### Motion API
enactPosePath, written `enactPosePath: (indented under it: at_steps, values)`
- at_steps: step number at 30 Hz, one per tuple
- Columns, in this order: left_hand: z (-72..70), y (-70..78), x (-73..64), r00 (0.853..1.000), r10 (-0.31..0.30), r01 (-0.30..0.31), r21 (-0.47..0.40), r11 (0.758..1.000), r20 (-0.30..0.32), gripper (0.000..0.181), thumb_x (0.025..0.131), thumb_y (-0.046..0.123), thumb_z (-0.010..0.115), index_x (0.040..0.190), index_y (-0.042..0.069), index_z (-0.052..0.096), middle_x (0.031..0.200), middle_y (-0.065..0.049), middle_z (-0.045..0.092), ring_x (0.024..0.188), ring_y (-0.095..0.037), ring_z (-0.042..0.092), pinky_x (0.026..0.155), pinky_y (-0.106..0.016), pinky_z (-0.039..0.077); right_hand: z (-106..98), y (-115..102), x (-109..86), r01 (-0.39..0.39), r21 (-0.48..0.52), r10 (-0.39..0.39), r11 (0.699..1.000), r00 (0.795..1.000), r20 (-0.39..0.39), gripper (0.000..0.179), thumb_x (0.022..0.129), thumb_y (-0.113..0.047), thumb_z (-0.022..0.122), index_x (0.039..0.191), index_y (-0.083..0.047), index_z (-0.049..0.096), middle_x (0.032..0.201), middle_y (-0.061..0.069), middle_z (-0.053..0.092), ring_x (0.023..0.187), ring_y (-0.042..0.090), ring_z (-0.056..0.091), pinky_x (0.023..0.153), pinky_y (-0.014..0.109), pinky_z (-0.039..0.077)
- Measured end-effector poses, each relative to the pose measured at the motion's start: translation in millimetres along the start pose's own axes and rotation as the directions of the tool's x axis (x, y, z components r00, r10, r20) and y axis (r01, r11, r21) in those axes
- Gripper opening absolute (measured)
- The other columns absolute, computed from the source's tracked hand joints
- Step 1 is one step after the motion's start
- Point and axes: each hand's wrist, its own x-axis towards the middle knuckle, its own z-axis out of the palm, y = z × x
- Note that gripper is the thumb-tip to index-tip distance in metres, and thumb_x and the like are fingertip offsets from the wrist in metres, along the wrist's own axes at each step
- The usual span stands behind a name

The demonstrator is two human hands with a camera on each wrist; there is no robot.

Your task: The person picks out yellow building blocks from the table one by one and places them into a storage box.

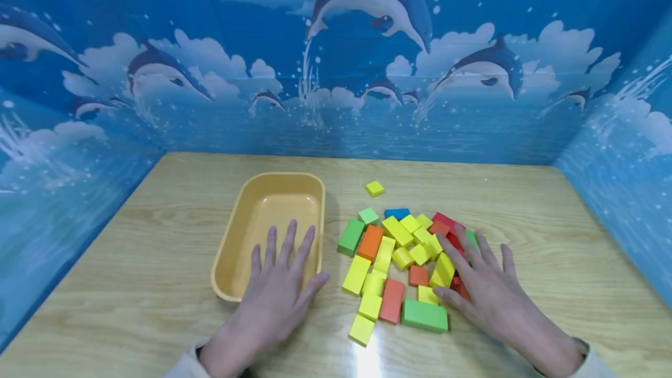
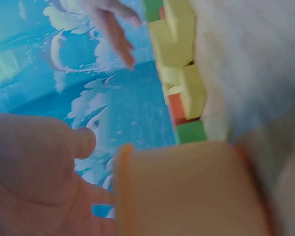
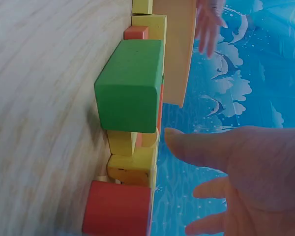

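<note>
My left hand (image 1: 278,290) hovers with spread, straight fingers over the near right part of a tan plastic tray (image 1: 227,249). In the left wrist view the tray's wall (image 2: 191,191) rises close beside that hand's palm and thumb. My right hand (image 1: 488,290), fingers also spread, is above the right edge of a group of wooden blocks and holds nothing. Beneath and around it are red blocks, a yellow block (image 1: 443,270) and a long green block (image 1: 425,315). The right wrist view shows the green block (image 3: 128,83) and a red block (image 3: 117,209) beside the thumb.
Several more yellow, green, orange and red blocks lie right of the tray, with a blue block (image 1: 397,213) at the back. One yellow block (image 1: 375,188) lies apart, farther off. A dolphin-print curtain (image 1: 336,115) surrounds the back and sides of the wooden table (image 1: 147,238).
</note>
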Motion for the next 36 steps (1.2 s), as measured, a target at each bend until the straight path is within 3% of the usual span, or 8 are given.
enactPosePath:
  at_steps: [4, 8, 12, 17, 22, 30, 33, 36]
  values:
    - [-18.4, -9.6, 2.0, 0.993, 0.012, -0.017, -0.049, 0.999, -0.114, 0.068, 0.100, 0.045, 0.042, 0.154, 0.010, 0.020, 0.159, -0.020, 0.009, 0.141, -0.047, 0.010, 0.110, -0.063, 0.022, 0.4, -1.8, 1.3, -0.016, -0.012, 0.016, 1.000, 1.000, 0.019, 0.087, 0.078, -0.042, 0.076, 0.150, -0.013, 0.035, 0.151, 0.025, 0.029, 0.134, 0.051, 0.025, 0.102, 0.076, 0.012]
    - [-40.3, -33.5, 6.2, 0.979, -0.053, 0.038, -0.081, 0.996, -0.194, 0.066, 0.100, 0.029, 0.048, 0.152, 0.000, 0.020, 0.156, -0.027, 0.013, 0.139, -0.050, 0.017, 0.103, -0.067, 0.030, 0.9, -3.2, 3.1, 0.019, -0.036, -0.020, 0.999, 0.999, -0.032, 0.081, 0.073, -0.036, 0.082, 0.142, -0.010, 0.047, 0.140, 0.023, 0.046, 0.126, 0.045, 0.041, 0.100, 0.073, 0.026]
    - [-48.7, -65.3, 12.2, 0.983, -0.129, 0.110, -0.143, 0.984, -0.127, 0.059, 0.101, 0.014, 0.040, 0.146, -0.016, 0.015, 0.150, -0.039, 0.014, 0.135, -0.054, 0.019, 0.106, -0.066, 0.026, 2.2, -3.2, 3.6, 0.063, -0.043, -0.067, 0.997, 0.993, -0.096, 0.076, 0.070, -0.027, 0.085, 0.136, -0.007, 0.054, 0.128, 0.020, 0.057, 0.116, 0.041, 0.052, 0.094, 0.067, 0.039]
    - [-38.9, -89.5, 12.1, 0.991, -0.133, 0.131, -0.267, 0.955, 0.010, 0.052, 0.098, 0.001, 0.032, 0.143, -0.020, 0.016, 0.145, -0.041, 0.025, 0.133, -0.052, 0.026, 0.108, -0.061, 0.025, 3.7, -5.3, 4.6, 0.049, -0.046, -0.054, 0.998, 0.994, -0.092, 0.077, 0.067, -0.026, 0.087, 0.135, -0.008, 0.055, 0.124, 0.018, 0.059, 0.114, 0.040, 0.053, 0.091, 0.063, 0.044]
    - [-31.7, -101.8, 9.5, 0.990, -0.140, 0.128, -0.330, 0.935, -0.012, 0.053, 0.096, -0.002, 0.033, 0.142, -0.021, 0.018, 0.139, -0.042, 0.032, 0.128, -0.053, 0.035, 0.105, -0.060, 0.032, 3.5, -7.8, 5.8, 0.026, -0.050, -0.030, 0.998, 0.996, -0.085, 0.078, 0.066, -0.026, 0.088, 0.135, -0.009, 0.055, 0.125, 0.017, 0.058, 0.114, 0.040, 0.052, 0.092, 0.063, 0.044]
    - [-22.2, -113.0, -12.2, 0.965, -0.232, 0.257, -0.592, 0.764, 0.120, 0.054, 0.098, 0.006, 0.049, 0.141, -0.019, 0.027, 0.127, -0.038, 0.051, 0.114, -0.041, 0.057, 0.091, -0.036, 0.053, 3.5, -10.2, 6.5, 0.050, -0.037, -0.054, 0.998, 0.993, -0.108, 0.078, 0.066, -0.025, 0.088, 0.135, -0.010, 0.055, 0.121, 0.015, 0.059, 0.111, 0.036, 0.054, 0.088, 0.060, 0.047]
    - [-13.3, -109.8, -21.4, 0.965, -0.237, 0.254, -0.638, 0.727, 0.114, 0.051, 0.097, 0.006, 0.051, 0.138, -0.019, 0.033, 0.122, -0.035, 0.056, 0.107, -0.036, 0.062, 0.083, -0.023, 0.053, 2.7, -10.3, 6.4, 0.055, -0.033, -0.059, 0.998, 0.990, -0.125, 0.076, 0.066, -0.023, 0.088, 0.134, -0.009, 0.056, 0.117, 0.014, 0.061, 0.106, 0.034, 0.056, 0.084, 0.057, 0.050]
    - [-6.0, -106.7, -26.7, 0.958, -0.268, 0.271, -0.640, 0.719, 0.106, 0.047, 0.099, 0.008, 0.047, 0.136, -0.019, 0.037, 0.124, -0.033, 0.057, 0.112, -0.036, 0.059, 0.090, -0.028, 0.052, 2.5, -10.5, 6.3, 0.055, -0.029, -0.059, 0.998, 0.989, -0.136, 0.076, 0.066, -0.020, 0.088, 0.134, -0.009, 0.056, 0.114, 0.014, 0.062, 0.103, 0.033, 0.058, 0.080, 0.055, 0.052]
